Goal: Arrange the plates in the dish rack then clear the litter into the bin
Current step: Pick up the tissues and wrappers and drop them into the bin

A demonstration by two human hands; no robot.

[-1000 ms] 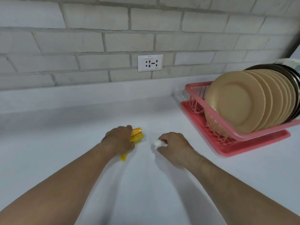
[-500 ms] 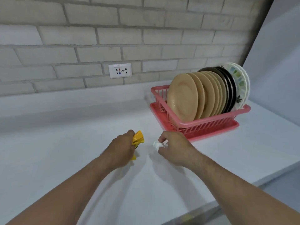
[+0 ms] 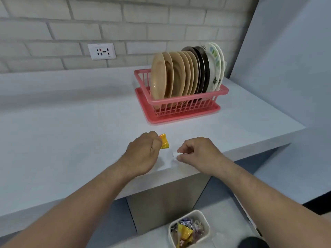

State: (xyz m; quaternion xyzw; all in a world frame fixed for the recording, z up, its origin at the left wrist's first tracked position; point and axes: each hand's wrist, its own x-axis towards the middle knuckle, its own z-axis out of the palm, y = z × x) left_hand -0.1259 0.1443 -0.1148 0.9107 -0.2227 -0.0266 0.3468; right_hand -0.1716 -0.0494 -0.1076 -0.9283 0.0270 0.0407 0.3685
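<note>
Pink dish rack [image 3: 180, 102] sits on the far right of the worktop [image 3: 71, 133], on a matching pink drip tray [image 3: 180, 120]. Rack is full of plates standing on edge, packed in a row: tan plates [image 3: 162, 81] fill the left and middle, dark plates [image 3: 203, 70] come next, and white patterned plates [image 3: 216, 68] are at the right end. Left end of the rack, beside the first tan plate, has no plates.

Small cream bin [image 3: 206, 223] stands on the floor [image 3: 114, 222] below the near worktop edge, low and to the right. It holds crumpled litter [image 3: 186, 232]: yellow wrappers, silvery and pale pieces, exact items unclear.

Both hands are over the near edge of the worktop, just beside each other and above the bin, not over its opening. Left hand [image 3: 143, 155] is fisted around a yellow wrapper [image 3: 164, 143], which sticks out past the knuckles. Right hand [image 3: 198, 153] pinches a small white scrap [image 3: 174, 154] between thumb and fingertips. Cannot tell whether either hand touches the worktop.

A white wall socket [image 3: 101, 51] is on the brick wall [image 3: 89, 27] at the far left. A plain pale wall [image 3: 286, 68] closes the right side. A dark rounded shape [image 3: 252, 242] shows at the bottom right, too cropped to tell what it is. Between the hands and the bin, only the worktop edge lies in the way.
</note>
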